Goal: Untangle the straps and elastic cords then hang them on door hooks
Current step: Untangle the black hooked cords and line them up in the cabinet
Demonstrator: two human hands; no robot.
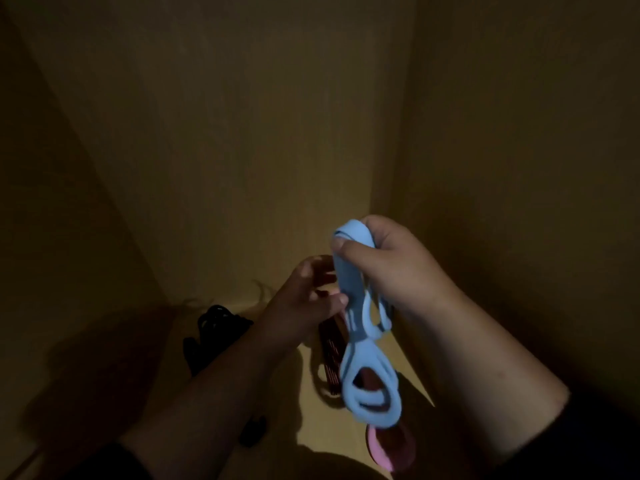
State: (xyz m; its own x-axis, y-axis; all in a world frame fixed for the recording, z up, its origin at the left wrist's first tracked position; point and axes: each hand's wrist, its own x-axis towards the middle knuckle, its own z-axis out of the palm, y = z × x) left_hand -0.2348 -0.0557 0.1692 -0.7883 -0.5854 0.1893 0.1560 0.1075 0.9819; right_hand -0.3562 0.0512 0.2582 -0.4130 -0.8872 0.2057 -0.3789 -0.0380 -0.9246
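Observation:
A light blue elastic band [367, 368] hangs in tangled loops in front of me. My right hand [391, 265] grips its top end, with thumb and fingers curled round the folded band. My left hand [311, 296] is beside the band's upper part, its thumb and fingertips pinching the blue strip near the middle. Under the band, on the pale floor [294, 403], lies a dark red cord bundle [332, 355]. A black strap pile [214, 327] lies to the left of it. A pink band [381, 448] shows at the bottom.
Tan walls [242, 133] meet in a corner just behind the hands. The scene is dim, with deep shadow on the left. A small black piece [254, 429] lies on the floor near my left forearm. No hooks are in view.

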